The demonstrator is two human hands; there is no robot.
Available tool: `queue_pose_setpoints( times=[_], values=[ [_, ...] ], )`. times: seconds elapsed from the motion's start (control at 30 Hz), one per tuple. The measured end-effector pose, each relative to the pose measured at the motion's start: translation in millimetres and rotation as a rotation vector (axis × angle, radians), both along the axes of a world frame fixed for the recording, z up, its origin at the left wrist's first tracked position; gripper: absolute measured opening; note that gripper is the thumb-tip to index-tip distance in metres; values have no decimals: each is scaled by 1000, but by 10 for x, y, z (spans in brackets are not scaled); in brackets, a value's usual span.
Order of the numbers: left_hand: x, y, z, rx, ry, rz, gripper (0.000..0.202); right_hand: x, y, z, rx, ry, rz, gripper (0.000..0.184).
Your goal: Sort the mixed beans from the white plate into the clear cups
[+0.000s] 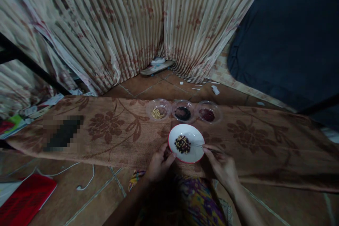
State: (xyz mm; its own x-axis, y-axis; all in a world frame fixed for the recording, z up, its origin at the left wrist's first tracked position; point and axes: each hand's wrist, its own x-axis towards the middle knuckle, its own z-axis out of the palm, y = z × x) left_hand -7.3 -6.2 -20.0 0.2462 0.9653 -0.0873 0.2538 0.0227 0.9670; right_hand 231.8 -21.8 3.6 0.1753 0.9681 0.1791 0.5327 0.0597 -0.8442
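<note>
A white bowl [194, 132] with a red rim stands in front of me on the cloth. In it lies a pile of mixed dark and pale yellow beans [182, 144], left of the middle. My left hand [159, 162] grips the bowl's near left rim, thumb at the edge. Between the fingers of my right hand [222, 165] is a thin metal utensil [196, 145], reaching over the right rim towards the beans; whether it is a spoon or tweezers I cannot tell. Behind the bowl, three clear plastic cups hold yellow beans [157, 113], black beans [183, 113] and dark red beans [207, 115].
A brown flowered cloth [148, 148] covers the long, low surface. Striped curtains [127, 24] hang behind it, and a dark blue covered shape [286, 35] is at the right. On the tiled floor lie a red bag [29, 197] and a white cable [92, 174].
</note>
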Motion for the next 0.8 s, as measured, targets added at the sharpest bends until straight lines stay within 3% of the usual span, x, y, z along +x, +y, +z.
queue_pose_setpoints(
  times=[0.8],
  values=[
    [14, -6, -46, 3, -52, 5, 43, -87, 80, -59, 145, -220, 60, 28]
  ],
)
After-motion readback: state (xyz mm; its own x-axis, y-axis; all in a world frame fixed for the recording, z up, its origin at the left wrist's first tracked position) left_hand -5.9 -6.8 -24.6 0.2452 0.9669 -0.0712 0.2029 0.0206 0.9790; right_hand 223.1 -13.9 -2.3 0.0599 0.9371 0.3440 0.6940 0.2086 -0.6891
